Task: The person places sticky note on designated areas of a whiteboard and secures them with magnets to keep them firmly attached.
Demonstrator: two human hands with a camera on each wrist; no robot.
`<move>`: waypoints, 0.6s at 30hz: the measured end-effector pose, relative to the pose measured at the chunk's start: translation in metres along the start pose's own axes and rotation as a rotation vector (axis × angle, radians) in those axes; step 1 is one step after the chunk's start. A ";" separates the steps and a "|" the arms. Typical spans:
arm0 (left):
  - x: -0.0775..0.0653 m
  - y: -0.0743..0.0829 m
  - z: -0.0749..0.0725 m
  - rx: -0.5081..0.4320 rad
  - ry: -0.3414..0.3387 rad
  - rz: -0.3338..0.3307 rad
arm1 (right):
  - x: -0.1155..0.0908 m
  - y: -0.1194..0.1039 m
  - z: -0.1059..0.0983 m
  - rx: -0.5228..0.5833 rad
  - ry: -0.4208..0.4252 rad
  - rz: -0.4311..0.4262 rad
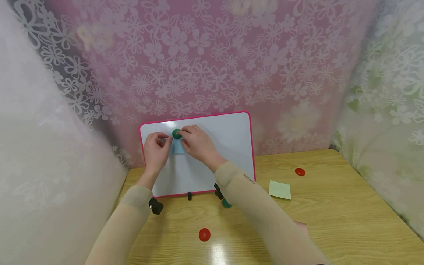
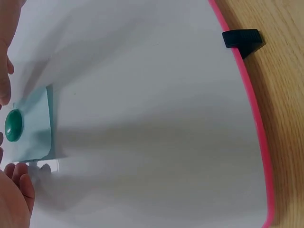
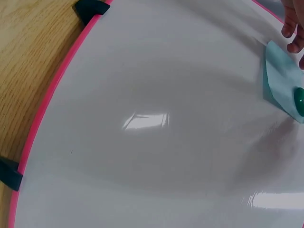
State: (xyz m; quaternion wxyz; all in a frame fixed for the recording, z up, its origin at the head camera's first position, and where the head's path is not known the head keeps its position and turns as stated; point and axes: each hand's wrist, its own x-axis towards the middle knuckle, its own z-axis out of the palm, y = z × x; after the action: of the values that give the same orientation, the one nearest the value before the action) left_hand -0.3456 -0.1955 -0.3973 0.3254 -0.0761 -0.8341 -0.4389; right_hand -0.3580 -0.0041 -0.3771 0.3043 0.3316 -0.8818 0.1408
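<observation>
A round green magnet [image 1: 176, 133] sits on a pale blue sticky note [image 1: 179, 148] high on the left part of a pink-edged whiteboard [image 1: 205, 165]. The left wrist view shows the magnet's dome [image 2: 14, 125] uncovered, with fingers close on both sides. My right hand [image 1: 197, 142] is at the magnet's right edge, a fingertip overlapping it in the head view. My left hand [image 1: 156, 151] is beside the note's left edge, fingers bent and thumb near the index finger. Whether its fingertips touch the note is unclear. The note's lower edge [image 3: 267, 78] lifts off the board.
The whiteboard leans on black clips [image 1: 189, 196] against a floral curtain. Red magnets [image 1: 204, 235] [image 1: 300, 172] lie on the wooden table, with a green sticky note [image 1: 280, 190] at right. A green disc [image 1: 226, 203] and pink paper [image 1: 302, 227] show partly behind my right arm.
</observation>
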 end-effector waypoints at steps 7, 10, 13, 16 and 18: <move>-0.010 0.003 0.004 -0.014 0.005 0.029 | -0.010 0.009 -0.002 0.021 0.034 0.005; -0.015 0.003 0.005 -0.020 -0.004 0.043 | -0.014 0.011 -0.003 0.019 0.037 0.004; -0.018 0.002 0.007 -0.020 -0.012 0.045 | -0.017 0.013 -0.005 0.020 0.040 -0.002; -0.021 0.000 0.007 -0.012 -0.010 0.039 | -0.020 0.014 -0.008 0.023 0.048 -0.017; -0.023 0.000 0.008 -0.005 -0.006 0.038 | -0.022 0.016 -0.010 0.024 0.055 -0.028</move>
State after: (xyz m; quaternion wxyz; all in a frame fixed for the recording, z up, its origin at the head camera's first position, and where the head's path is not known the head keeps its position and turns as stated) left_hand -0.3317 -0.1861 -0.4145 0.3308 -0.0940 -0.8324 -0.4346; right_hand -0.3510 0.0231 -0.3840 0.3263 0.3438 -0.8666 0.1562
